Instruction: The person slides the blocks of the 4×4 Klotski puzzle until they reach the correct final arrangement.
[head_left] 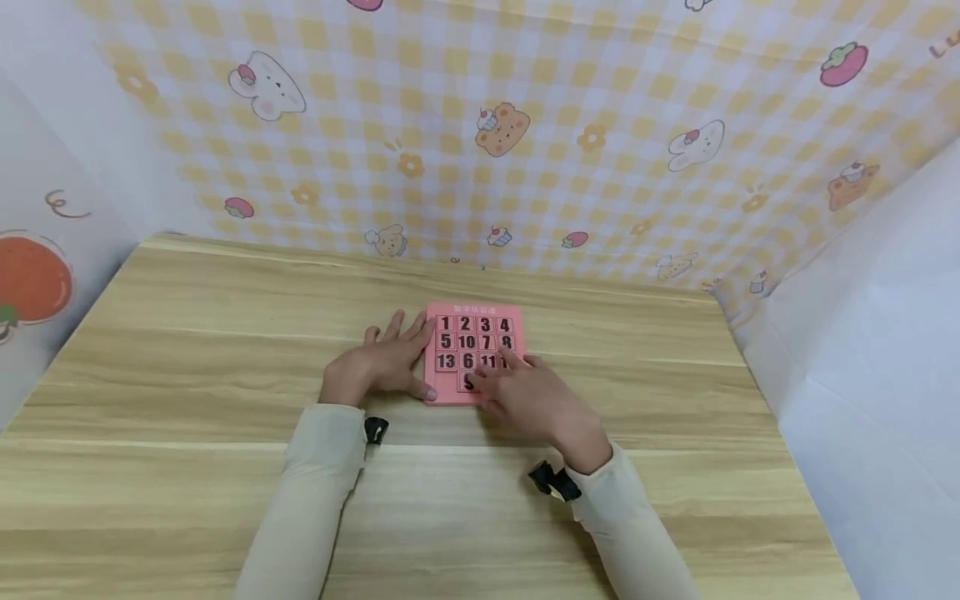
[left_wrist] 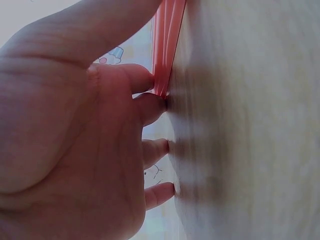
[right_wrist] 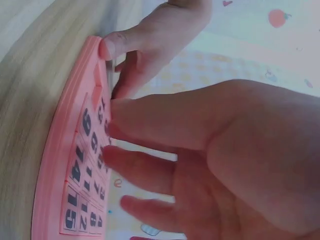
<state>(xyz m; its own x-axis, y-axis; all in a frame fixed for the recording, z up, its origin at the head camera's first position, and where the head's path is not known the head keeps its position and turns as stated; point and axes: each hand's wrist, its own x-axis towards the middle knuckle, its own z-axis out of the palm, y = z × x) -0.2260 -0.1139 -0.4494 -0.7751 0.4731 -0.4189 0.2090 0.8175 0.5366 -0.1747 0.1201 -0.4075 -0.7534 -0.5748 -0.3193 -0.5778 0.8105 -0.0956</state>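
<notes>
A pink sliding number puzzle (head_left: pixel 453 399) lies flat on the table, its black-numbered tiles in rows. At the lower left corner is a bare slot, with the 9 tile (head_left: pixel 466 383) to its right. My left hand (head_left: pixel 384 364) braces the puzzle's left edge, thumb at the near corner and fingers spread. In the left wrist view, fingertips (left_wrist: pixel 159 195) reach down to the tabletop beside the pink edge. Over the lower right tiles hovers my right hand (head_left: pixel 534 402), fingers extended. In the right wrist view its thumb and fingers are just above or touching the tiles; contact is unclear.
The wood-grain table (head_left: pixel 187 350) spreads around the puzzle. Behind it hangs a yellow checked cloth (head_left: pixel 450 192) with cartoon prints. White panels stand at the left and right sides. A black strap piece (head_left: pixel 555 482) sits at each wrist.
</notes>
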